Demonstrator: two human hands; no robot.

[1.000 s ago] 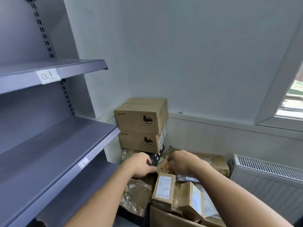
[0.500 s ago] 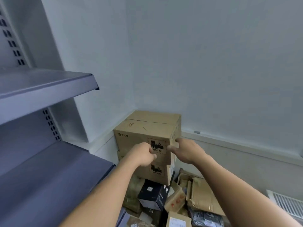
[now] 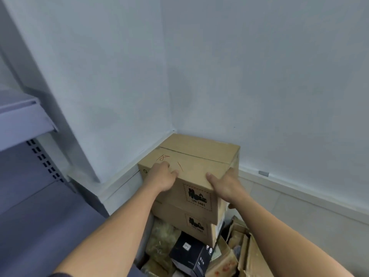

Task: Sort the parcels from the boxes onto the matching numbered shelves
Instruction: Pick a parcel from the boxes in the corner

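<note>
The left hand (image 3: 162,177) curls over the front edge of the top box (image 3: 199,162); the right hand (image 3: 226,186) grips its front right corner. Walls (image 3: 259,76) stand close beyond the hands. Beneath them are the lower box (image 3: 179,218) and loose parcels (image 3: 225,262). A shelf (image 3: 24,116) juts out to the left.

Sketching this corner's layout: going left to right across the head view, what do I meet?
Grey shelves → left hand → right hand → small grey tag on the wall ledge. The top cardboard box spans both hands, so it is left out.
</note>
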